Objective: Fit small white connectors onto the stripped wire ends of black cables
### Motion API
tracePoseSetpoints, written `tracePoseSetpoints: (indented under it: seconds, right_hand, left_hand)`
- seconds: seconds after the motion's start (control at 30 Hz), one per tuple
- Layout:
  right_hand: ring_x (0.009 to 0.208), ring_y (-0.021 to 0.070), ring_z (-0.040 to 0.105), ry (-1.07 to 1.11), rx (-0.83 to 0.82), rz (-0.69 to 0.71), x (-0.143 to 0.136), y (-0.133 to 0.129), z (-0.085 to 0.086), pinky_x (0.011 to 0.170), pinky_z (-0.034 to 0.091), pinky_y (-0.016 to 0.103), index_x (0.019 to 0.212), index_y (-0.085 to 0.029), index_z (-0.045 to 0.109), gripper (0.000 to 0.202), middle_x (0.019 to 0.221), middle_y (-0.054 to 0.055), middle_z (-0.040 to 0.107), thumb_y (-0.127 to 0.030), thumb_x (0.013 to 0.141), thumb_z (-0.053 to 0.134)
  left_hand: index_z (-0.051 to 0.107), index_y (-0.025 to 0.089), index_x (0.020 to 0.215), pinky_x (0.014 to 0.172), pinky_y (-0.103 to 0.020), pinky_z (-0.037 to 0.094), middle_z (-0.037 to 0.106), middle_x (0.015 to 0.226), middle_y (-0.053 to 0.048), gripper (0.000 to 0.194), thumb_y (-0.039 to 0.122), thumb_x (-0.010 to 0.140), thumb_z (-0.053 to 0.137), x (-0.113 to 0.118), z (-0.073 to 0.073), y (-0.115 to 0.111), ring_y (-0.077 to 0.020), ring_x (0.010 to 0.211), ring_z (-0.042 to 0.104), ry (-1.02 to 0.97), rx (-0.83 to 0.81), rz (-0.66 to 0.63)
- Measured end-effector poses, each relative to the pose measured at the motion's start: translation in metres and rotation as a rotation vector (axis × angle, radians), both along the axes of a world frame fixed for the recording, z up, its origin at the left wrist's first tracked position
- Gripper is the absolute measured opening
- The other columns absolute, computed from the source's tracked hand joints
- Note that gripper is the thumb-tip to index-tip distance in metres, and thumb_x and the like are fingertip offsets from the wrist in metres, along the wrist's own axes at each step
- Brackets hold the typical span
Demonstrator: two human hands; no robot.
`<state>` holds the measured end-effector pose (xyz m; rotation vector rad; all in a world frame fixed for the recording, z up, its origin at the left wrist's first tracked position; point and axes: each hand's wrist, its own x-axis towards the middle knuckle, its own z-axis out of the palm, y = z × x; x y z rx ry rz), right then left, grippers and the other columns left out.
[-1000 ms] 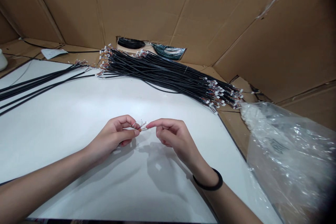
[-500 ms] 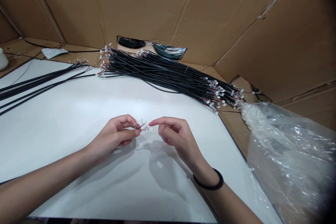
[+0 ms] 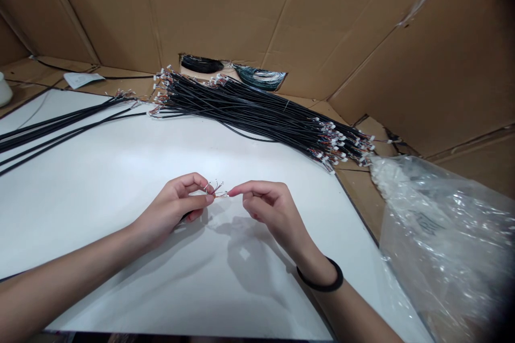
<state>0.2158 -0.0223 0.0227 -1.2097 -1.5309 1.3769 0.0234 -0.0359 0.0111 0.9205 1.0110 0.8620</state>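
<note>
Between thumb and fingers, my left hand (image 3: 177,204) pinches the end of a black cable, whose thin stripped wires (image 3: 218,189) fan out to the right. My right hand (image 3: 269,204) has its index finger stretched out to the wire tips, with the thumb and other fingers curled below. A tiny white piece (image 3: 227,194) shows at that fingertip, at the end of the wires. Both hands are above the white table (image 3: 193,289). Most of the held cable is hidden by my left hand.
A large bundle of black cables (image 3: 241,110) with white connectors lies along the back. More black cables (image 3: 56,123) lie at the left. A clear plastic bag (image 3: 446,230) covers the right side. Cardboard walls (image 3: 225,5) rise behind, and a paper slip (image 3: 82,80) lies back left.
The wires in my left hand have shifted slightly, and some now point further up. My right index fingertip stays at the wire tips with hardly any movement.
</note>
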Motion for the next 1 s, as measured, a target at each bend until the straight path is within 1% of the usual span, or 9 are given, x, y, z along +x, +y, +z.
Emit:
tracePoseSetpoints:
  seconds: [0.13,0.3,0.43,0.57,0.63,0.7,0.77,0.83,1.0]
  right_hand:
    - [0.043,0.0073,0.025,0.039,0.022,0.025,0.001,0.000,-0.003,0.042,0.018,0.023,0.077,-0.014,0.074,0.030,0.046,-0.006,0.035,-0.022,0.066,0.048]
    - [0.043,0.0070,0.026,0.049,0.036,0.035,0.000,0.000,-0.004,0.042,0.018,0.023,0.076,-0.014,0.074,0.029,0.046,-0.006,0.036,-0.021,0.067,0.048]
    - [0.043,0.0070,0.026,0.055,0.042,0.045,0.001,0.000,-0.004,0.042,0.018,0.023,0.077,-0.014,0.075,0.029,0.046,-0.006,0.035,-0.020,0.067,0.047]
    - [0.044,0.0073,0.026,0.051,0.040,0.050,0.002,-0.001,-0.004,0.043,0.018,0.023,0.078,-0.015,0.075,0.029,0.047,-0.006,0.035,-0.019,0.068,0.048]
    - [0.044,0.0073,0.026,0.059,0.036,0.050,0.002,-0.001,-0.003,0.042,0.018,0.023,0.077,-0.015,0.075,0.029,0.047,-0.006,0.036,-0.018,0.068,0.048]
    - [0.044,0.0072,0.025,0.070,0.034,0.057,0.001,-0.002,-0.001,0.042,0.018,0.023,0.076,-0.016,0.075,0.029,0.046,-0.006,0.037,-0.018,0.067,0.047]
    - [0.044,0.0071,0.026,0.080,0.028,0.070,0.001,-0.002,0.002,0.042,0.018,0.023,0.076,-0.016,0.076,0.030,0.046,-0.006,0.037,-0.017,0.067,0.047]
    - [0.044,0.0071,0.027,0.092,0.020,0.080,0.000,-0.003,0.005,0.042,0.019,0.023,0.075,-0.017,0.076,0.030,0.046,-0.005,0.038,-0.017,0.066,0.048]
    - [0.044,0.0072,0.027,0.103,0.011,0.094,-0.002,-0.003,0.009,0.042,0.019,0.023,0.075,-0.016,0.076,0.029,0.046,-0.005,0.039,-0.017,0.066,0.049]
  left_hand:
    - [0.054,0.016,0.086,0.045,-0.017,0.024,0.057,0.089,0.002,0.010,0.019,0.081,0.063,-0.001,-0.002,0.000,0.0005,0.048,0.040,-0.007,0.031,-0.005]
    - [0.049,0.022,0.098,0.045,-0.018,0.025,0.059,0.092,0.002,0.024,0.013,0.080,0.061,0.000,-0.002,-0.001,-0.0004,0.046,0.041,-0.028,0.025,0.011]
    - [0.046,0.023,0.096,0.046,-0.019,0.027,0.056,0.098,0.003,0.023,0.010,0.081,0.058,0.001,-0.002,-0.004,-0.0008,0.048,0.041,0.015,0.104,0.029]
    - [0.053,0.022,0.093,0.048,-0.021,0.028,0.051,0.092,0.002,0.012,0.014,0.084,0.056,0.001,0.000,-0.008,-0.0022,0.051,0.040,0.135,0.249,0.044]
    - [0.059,0.021,0.092,0.049,-0.022,0.029,0.049,0.096,0.000,0.009,0.018,0.085,0.056,0.001,0.001,-0.009,-0.0028,0.053,0.040,0.187,0.342,0.045]
    - [0.065,0.020,0.091,0.050,-0.022,0.032,0.047,0.098,-0.002,0.010,0.020,0.085,0.057,0.002,0.002,-0.010,-0.0040,0.056,0.042,0.244,0.419,0.048]
    - [0.069,0.020,0.089,0.051,-0.022,0.034,0.046,0.096,-0.002,0.012,0.024,0.085,0.058,0.004,0.003,-0.010,-0.0054,0.059,0.044,0.309,0.443,0.048]
    - [0.071,0.019,0.087,0.051,-0.022,0.035,0.045,0.097,-0.003,0.014,0.027,0.085,0.059,0.005,0.003,-0.009,-0.0057,0.059,0.045,0.353,0.433,0.051]
    - [0.072,0.019,0.086,0.050,-0.022,0.034,0.046,0.095,-0.003,0.016,0.030,0.084,0.061,0.005,0.002,-0.008,-0.0063,0.060,0.045,0.374,0.428,0.067]
